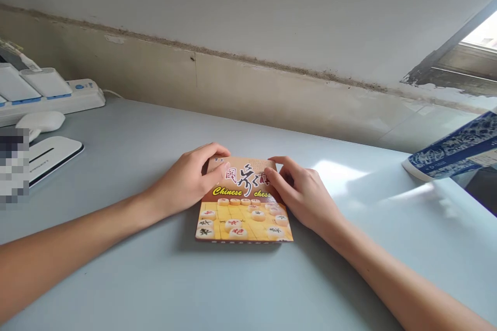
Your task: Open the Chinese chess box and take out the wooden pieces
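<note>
On the desk (128, 279), the Chinese chess box (243, 220) is being steadied by the left hand (188, 176) and right hand (308, 194), its opposite sides being pinched between thumbs and curled fingers, even pressure seemingly being required for any shift.

Glossy printed cardboard box (245, 201), smooth satiny grey tabletop (128, 279), matt white plastic power strip (87, 94).

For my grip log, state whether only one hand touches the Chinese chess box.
No, the left hand and right hand touch the box on opposite sides.
</note>
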Available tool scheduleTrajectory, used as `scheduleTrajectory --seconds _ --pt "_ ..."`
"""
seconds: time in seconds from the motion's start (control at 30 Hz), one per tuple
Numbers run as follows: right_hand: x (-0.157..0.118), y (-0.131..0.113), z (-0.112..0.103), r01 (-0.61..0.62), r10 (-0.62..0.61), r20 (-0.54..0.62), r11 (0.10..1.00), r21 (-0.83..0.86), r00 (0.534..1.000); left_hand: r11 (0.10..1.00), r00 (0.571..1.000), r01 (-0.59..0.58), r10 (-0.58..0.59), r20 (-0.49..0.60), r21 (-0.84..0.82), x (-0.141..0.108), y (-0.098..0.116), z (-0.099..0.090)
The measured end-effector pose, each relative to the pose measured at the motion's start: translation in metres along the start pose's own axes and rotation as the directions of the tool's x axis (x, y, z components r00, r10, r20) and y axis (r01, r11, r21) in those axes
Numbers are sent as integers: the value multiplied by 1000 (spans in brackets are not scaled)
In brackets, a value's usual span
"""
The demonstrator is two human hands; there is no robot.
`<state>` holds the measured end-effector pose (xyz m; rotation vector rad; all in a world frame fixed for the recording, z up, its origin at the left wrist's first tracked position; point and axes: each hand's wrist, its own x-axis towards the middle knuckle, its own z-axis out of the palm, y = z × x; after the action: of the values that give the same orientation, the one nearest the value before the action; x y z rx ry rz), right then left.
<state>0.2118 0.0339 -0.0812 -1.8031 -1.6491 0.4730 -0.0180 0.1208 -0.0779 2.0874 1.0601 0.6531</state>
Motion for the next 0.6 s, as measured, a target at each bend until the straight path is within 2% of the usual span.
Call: scheduleTrajectory --seconds 0.33,0.53,0.6 --pt "-1 2 0 44 -39 -76 997 59 996 999 1000 -27 27 -12 23 -4 3 1" --pt "-1 1 0 74 -47 -142 978 196 989 993 985 -34 52 -164 111 -2 -2 4" --pt "-3 -1 0 103 -64 -165 965 240 984 991 981 -35 58 -183 128 -1 -4 3"
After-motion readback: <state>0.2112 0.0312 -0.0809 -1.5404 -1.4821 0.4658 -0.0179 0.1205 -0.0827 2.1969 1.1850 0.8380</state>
